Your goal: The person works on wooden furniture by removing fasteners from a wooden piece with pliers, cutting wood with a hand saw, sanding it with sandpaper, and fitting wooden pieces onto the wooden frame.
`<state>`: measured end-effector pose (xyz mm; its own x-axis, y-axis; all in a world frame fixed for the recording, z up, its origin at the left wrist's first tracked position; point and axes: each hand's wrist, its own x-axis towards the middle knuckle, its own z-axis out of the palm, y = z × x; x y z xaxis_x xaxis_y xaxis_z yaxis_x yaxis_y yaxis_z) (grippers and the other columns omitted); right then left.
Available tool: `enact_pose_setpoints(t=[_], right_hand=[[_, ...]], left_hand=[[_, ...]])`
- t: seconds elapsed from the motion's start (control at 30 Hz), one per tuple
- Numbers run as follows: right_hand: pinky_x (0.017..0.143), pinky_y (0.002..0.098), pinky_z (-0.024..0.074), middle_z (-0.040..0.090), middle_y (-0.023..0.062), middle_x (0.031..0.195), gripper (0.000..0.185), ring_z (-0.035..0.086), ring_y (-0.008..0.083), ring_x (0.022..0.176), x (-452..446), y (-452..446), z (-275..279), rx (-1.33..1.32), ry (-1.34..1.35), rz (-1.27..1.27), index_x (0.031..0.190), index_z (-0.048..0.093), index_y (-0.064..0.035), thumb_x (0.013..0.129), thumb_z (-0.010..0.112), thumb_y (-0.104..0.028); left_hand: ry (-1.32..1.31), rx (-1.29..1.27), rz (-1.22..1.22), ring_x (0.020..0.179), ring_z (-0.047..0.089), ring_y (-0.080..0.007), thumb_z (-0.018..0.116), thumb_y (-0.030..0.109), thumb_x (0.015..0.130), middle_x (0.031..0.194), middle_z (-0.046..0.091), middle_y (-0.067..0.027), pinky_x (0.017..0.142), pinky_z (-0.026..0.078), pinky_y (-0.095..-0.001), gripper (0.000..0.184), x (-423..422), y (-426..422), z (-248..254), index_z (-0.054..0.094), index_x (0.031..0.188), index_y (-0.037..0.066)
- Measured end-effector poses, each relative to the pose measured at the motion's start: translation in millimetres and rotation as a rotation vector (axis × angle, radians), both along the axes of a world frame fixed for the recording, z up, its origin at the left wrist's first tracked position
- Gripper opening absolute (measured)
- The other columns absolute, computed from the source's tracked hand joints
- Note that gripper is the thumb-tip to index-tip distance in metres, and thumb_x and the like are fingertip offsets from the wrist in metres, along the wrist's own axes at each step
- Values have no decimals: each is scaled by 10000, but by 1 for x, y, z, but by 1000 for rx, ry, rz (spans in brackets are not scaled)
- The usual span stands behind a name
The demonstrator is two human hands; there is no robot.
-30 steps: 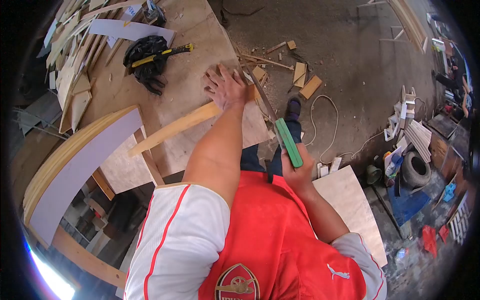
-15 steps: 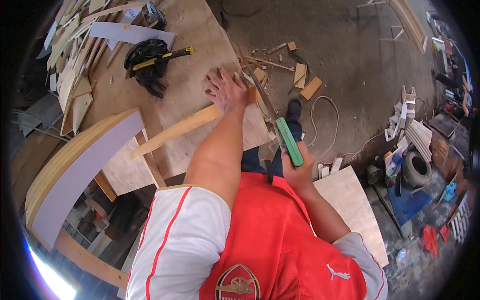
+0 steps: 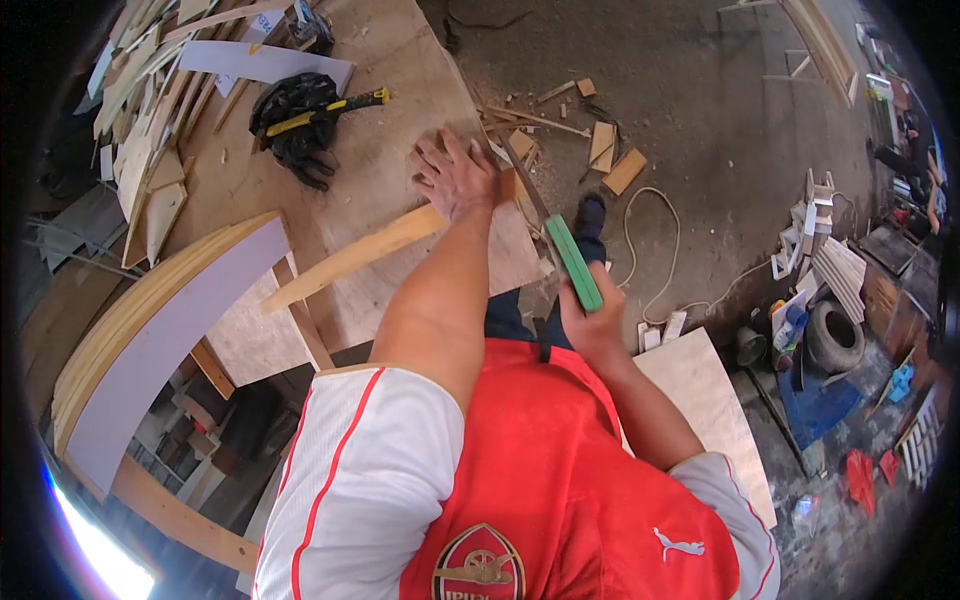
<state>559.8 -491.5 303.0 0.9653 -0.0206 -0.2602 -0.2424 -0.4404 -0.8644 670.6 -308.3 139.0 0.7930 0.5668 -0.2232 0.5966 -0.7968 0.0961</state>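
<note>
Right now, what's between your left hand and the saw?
Between left hand and saw, the head view shows the wood strip's end and some tabletop.

Saw hndl [image 3: 574,264] grn; plank [image 3: 370,249] tan; shirt [image 3: 530,430] red; slvs [image 3: 390,450] wht, red-striped.

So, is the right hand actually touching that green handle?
Touching. The head view shows the right hand gripping the near end of the green handle, with no gap between them.

Your left hand [image 3: 455,178] lies over a wooden strip [image 3: 370,250] on the bench [image 3: 395,60], left of the saw [image 3: 573,262] in your right hand [image 3: 597,318]; farther left, a hand tool [image 3: 360,101] lies on a bundle [image 3: 290,152]; offcuts [image 3: 626,172] litter the floor [image 3: 710,130] at far right.
</note>
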Motion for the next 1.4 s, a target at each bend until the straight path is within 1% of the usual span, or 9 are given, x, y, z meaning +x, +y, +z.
enact_pose_setpoints(t=[0.03,0.07,0.37,0.47,0.57,0.7,1.13,1.27,1.4], right_hand=[[585,362,482,601,151,685,82,668,268,634,0,-2,-1,2,-10,-2,894,600,-12,906,678,-33],[560,408,502,608,186,699,113,686,395,681,0,-2,-1,-2,-6,15,894,582,-40,882,693,-48],[588,448,514,630,199,766,115,659,440,728,0,-4,0,-17,-68,45,902,588,-43,853,691,-32],[583,355,484,579,152,688,91,652,231,633,19,7,-25,-26,17,33,888,583,-20,894,673,-13],[582,351,478,572,149,682,70,628,202,633,9,-3,-13,-12,-33,36,906,598,-17,896,667,-6],[605,456,520,631,218,777,116,657,451,747,19,1,-18,18,-71,30,920,593,-37,858,691,-48],[595,352,489,592,208,699,73,689,341,666,59,29,-49,35,87,-9,868,584,-5,868,656,-2],[577,410,470,572,234,715,129,641,449,698,17,-2,3,23,-20,-21,835,544,-3,867,663,-41],[590,434,482,598,251,746,118,636,472,741,61,33,-53,42,12,2,891,562,-10,863,672,-43]], left_hand=[[-15,9,6,1529,150,-408,461,470,1001,1639,250,-179,1158,223,-627,656,4,-1,-4,359,1564,149],[-17,18,10,1529,150,-408,462,468,1000,1639,251,-179,1159,222,-629,655,3,0,-5,360,1563,149],[-14,12,7,1523,159,-420,488,444,995,1628,265,-187,1154,228,-643,649,3,1,-2,366,1557,142],[-45,20,-19,1524,161,-420,472,451,1000,1632,260,-191,1162,218,-646,650,-1,2,-5,361,1561,141],[-20,-5,-3,1524,165,-420,457,461,1005,1639,249,-195,1160,221,-642,654,2,1,2,353,1566,143],[3,7,-5,1530,157,-415,455,454,1004,1649,230,-195,1156,225,-638,654,0,1,-1,344,1571,148],[-6,-5,27,1532,145,-405,480,449,996,1634,252,-181,1158,220,-628,636,5,2,-3,379,1549,153],[4,-1,24,1532,145,-404,465,453,1008,1638,246,-171,1160,218,-625,623,5,1,3,377,1553,164],[23,-8,30,1533,138,-406,460,449,1011,1643,230,-168,1161,217,-625,618,6,3,-3,376,1556,170]])
